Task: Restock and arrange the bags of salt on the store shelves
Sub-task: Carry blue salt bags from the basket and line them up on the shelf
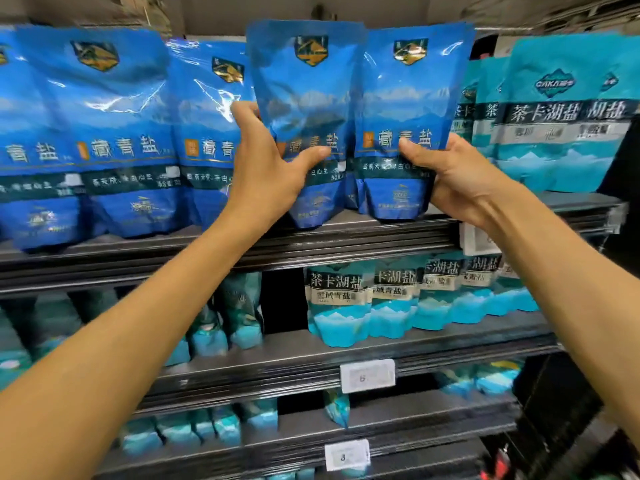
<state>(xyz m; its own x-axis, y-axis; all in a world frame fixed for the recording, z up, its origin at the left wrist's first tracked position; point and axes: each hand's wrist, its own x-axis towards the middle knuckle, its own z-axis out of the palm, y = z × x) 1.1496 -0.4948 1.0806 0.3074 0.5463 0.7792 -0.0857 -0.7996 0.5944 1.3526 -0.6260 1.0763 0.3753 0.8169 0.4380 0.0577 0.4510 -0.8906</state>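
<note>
Currently: top dark metal shelf (346, 233) carries glossy deep-blue plastic salt pouches (114, 133) in an upright row from 9 to 12 o'clock. Left hand (266, 168) grips one deep-blue pouch (304, 109), thumb across its front, fingers behind its left edge. Right hand (457, 178) grips the neighbouring deep-blue pouch (408, 112) at its lower right side; its base touches the shelf. Turquoise-and-white salt pouches (561, 112) stand at 2 o'clock; smaller turquoise bags (391, 299) line the shelf below, at 5 o'clock. White price tags (367, 375) sit at 6 o'clock.
</note>
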